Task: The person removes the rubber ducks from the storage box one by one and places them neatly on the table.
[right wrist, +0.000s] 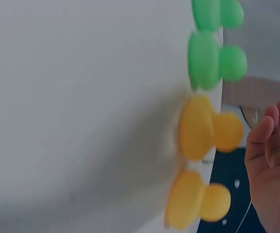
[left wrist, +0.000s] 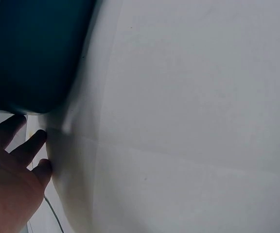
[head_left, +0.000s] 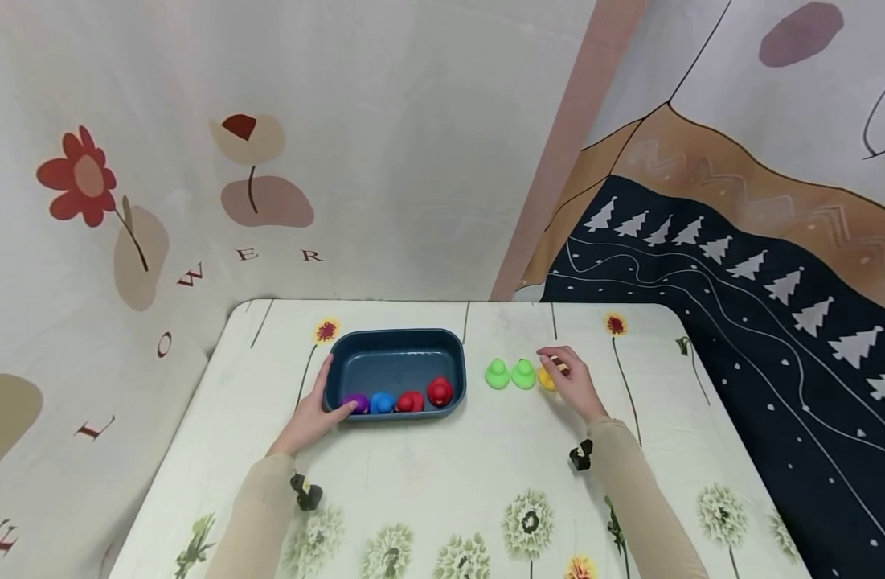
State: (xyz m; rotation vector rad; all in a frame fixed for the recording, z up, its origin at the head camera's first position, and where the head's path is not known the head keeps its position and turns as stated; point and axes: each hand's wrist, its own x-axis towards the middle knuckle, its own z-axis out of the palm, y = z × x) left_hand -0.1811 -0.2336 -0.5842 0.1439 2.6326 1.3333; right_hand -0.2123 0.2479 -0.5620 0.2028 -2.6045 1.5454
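Observation:
A dark blue rectangular tray [head_left: 391, 363] lies on the table, and my left hand [head_left: 313, 416] grips its left end. The thumb rests over the front rim; the fingers lie along the outer wall. Inside, along the front wall, are a purple duck [head_left: 354, 402], a blue duck [head_left: 382, 403] and two red ducks [head_left: 440, 392]. Right of the tray stand two green rubber ducks [head_left: 497, 374]. My right hand [head_left: 572, 382] is over two yellow ducks [right wrist: 196, 128], partly hiding them in the head view. Its fingers are bent loosely, apart from the ducks in the right wrist view.
A white flowered cloth [head_left: 428, 474] covers the table. Behind it hangs a pale printed curtain [head_left: 413, 161], with a dark tree-patterned cloth [head_left: 702, 265] on the right. The ducks outside the tray form a close row.

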